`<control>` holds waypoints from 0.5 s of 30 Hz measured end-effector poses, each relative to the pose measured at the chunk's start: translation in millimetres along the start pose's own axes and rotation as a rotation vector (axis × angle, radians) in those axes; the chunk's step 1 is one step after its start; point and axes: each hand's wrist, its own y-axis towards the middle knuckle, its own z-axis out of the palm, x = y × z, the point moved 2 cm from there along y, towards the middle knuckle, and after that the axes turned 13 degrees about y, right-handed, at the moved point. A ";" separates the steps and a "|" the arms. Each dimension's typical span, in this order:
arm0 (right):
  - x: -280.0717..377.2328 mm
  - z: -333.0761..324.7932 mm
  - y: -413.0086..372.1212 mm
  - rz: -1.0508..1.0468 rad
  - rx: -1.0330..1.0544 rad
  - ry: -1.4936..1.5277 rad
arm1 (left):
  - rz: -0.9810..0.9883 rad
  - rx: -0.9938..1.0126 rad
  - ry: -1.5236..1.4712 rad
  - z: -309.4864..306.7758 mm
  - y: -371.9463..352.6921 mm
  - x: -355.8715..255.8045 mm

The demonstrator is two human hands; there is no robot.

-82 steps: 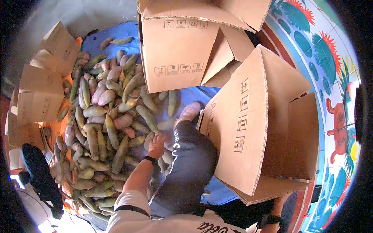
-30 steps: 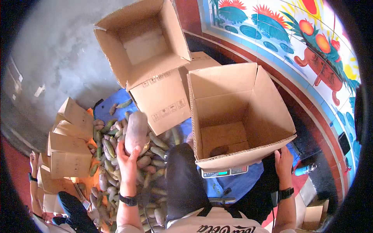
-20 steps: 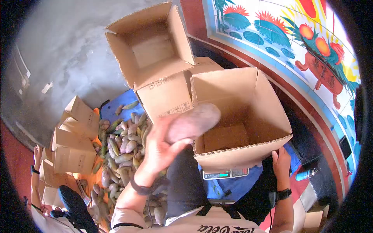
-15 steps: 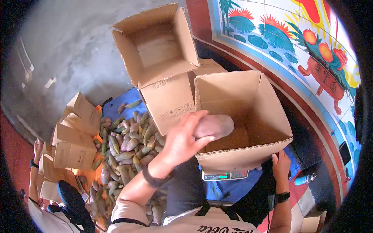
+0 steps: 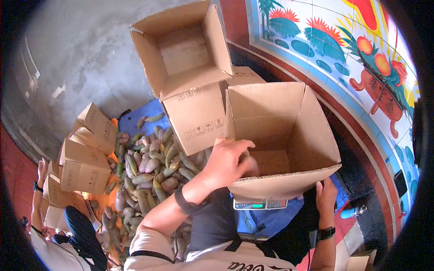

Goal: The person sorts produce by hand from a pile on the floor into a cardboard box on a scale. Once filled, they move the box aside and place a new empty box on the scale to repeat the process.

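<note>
My left hand (image 5: 228, 160) reaches over the near left edge of an open cardboard box (image 5: 282, 180). Its fingers curl around a purple-grey, long vegetable (image 5: 249, 167), mostly hidden by the hand and the front wall and blurred. The visible part of the box floor is bare. My right hand (image 5: 323, 196) rests against the box's near right corner, its thumb up along the outside and the other fingers hidden. Under the box, a weighing scale (image 5: 260, 205) shows a lit green display.
A big heap of green and purple vegetables (image 5: 149, 169) spreads to the left. Another open box (image 5: 185, 81) sits tilted on a stacked carton (image 5: 194, 119) behind. At far left are more cartons (image 5: 86, 171) and another person's hand (image 5: 42, 169). A bottle (image 5: 353, 211) lies right.
My left hand has brought the vegetable down toward the inside of the box, where most of it is now hidden. My right hand stays at the box corner.
</note>
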 end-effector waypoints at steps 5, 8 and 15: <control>0.6 -0.1 -0.9 0.020 0.009 0.004 | -0.083 -0.071 -0.113 4.0 -4.6 -0.7; -4.1 2.6 -0.8 -0.032 -0.020 0.006 | -0.060 -0.176 -0.117 5.0 -6.6 0.8; -1.5 5.1 0.9 -0.027 -0.014 0.037 | -0.116 -0.307 -0.175 -2.1 -7.4 5.2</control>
